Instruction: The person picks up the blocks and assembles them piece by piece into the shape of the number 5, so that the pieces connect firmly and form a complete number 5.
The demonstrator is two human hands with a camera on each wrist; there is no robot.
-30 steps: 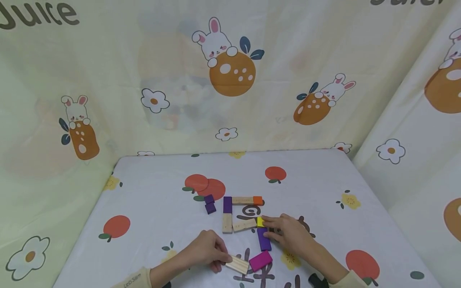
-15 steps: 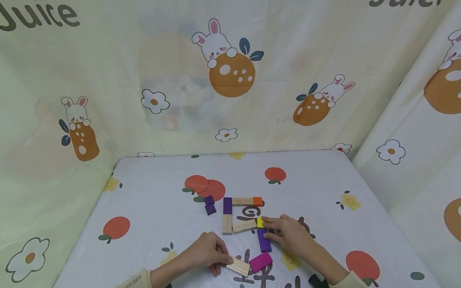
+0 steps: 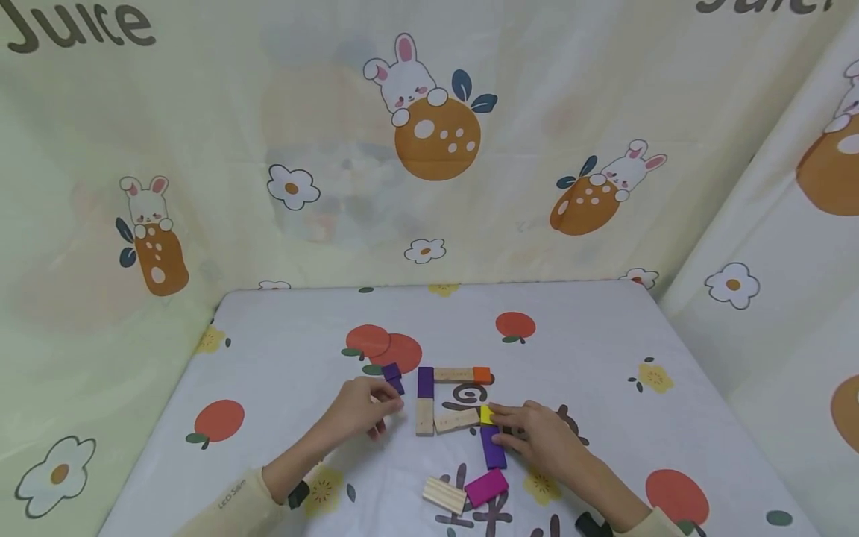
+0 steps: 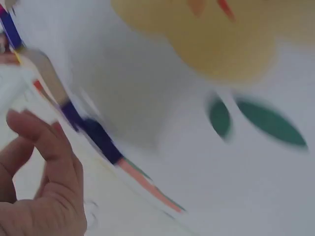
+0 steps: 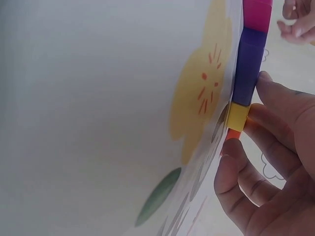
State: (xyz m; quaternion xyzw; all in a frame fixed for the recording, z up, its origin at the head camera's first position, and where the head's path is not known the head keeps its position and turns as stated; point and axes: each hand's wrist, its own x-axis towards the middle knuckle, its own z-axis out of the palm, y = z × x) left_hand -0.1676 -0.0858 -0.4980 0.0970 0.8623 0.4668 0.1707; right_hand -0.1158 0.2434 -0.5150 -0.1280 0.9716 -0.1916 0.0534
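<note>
My left hand, also seen in the left wrist view, holds nothing, its fingers loosely bent. It hovers just in front of two small purple blocks, partly covering the nearer one. With its fingertips, my right hand touches a yellow block and a longer purple block from their right side. Those blocks continue a bent line with a plain wooden block, an upright plain block, a dark purple block, another plain block and an orange block.
Nearer the front lie a magenta block and a plain ridged wooden block, close together at a slant. A white cloth printed with fruit and flowers covers the table. A printed curtain hangs behind it.
My left hand has let go of the plain ridged block at the front and moved up and left to the small purple blocks. The right hand stays in place.
</note>
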